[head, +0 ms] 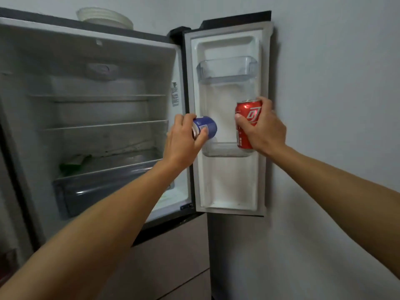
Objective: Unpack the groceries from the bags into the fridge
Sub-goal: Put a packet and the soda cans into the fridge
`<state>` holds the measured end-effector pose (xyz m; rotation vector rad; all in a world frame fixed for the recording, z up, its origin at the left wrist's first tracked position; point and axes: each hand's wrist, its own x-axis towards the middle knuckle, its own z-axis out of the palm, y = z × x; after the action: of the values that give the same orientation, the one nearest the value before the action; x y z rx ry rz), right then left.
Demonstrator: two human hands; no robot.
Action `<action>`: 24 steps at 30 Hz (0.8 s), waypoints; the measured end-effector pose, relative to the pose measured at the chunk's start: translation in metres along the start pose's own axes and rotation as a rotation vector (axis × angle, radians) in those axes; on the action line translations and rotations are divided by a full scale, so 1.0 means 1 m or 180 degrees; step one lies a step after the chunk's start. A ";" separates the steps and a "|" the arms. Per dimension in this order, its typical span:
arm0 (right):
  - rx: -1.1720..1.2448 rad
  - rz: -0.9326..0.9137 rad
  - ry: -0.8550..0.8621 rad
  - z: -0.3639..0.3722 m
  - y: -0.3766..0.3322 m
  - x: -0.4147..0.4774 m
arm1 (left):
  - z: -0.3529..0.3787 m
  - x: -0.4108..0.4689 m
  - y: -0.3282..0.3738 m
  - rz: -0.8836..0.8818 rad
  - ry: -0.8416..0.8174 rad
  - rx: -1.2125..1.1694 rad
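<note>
Red can (249,118) upright in right grip (263,128), base at door bin (225,151); blue can (205,126) tilted at 9 o'clock, clasped in left grip (184,139).

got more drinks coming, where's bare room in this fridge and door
Free: the upper door bin, and the two wire shelves inside. Crowded: the lower door bin, where the right hand sets the red can and the left hand brings the blue can.

A home kitchen: an open fridge (104,118) against a plain wall (335,105), stacked white plates (106,18) on top of the fridge, wooden cabinet (173,256) below its door.
</note>
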<state>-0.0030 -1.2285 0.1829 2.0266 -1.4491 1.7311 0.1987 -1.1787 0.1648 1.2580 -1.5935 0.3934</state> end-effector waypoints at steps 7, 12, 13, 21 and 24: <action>0.0449 -0.0394 -0.0354 0.040 0.028 0.050 | 0.057 0.041 -0.025 0.0000 -0.0266 0.0211; 0.0248 -0.0539 -0.0729 0.061 0.060 0.053 | 0.080 0.051 -0.045 0.0177 -0.0438 0.0435; 0.0196 -0.0562 -0.0791 0.067 0.065 0.052 | 0.082 0.053 -0.047 0.0222 -0.0457 0.0484; 0.0047 -0.0548 -0.0811 0.076 0.080 0.034 | 0.108 0.068 -0.056 0.0407 -0.0756 0.0718; 0.0027 -0.0702 -0.0753 0.070 0.078 0.021 | 0.117 0.065 -0.054 0.0566 -0.0771 0.0844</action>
<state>-0.0100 -1.3254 0.1392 2.3595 -1.2176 1.4555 0.1907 -1.3229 0.1533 1.4089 -1.9149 0.5984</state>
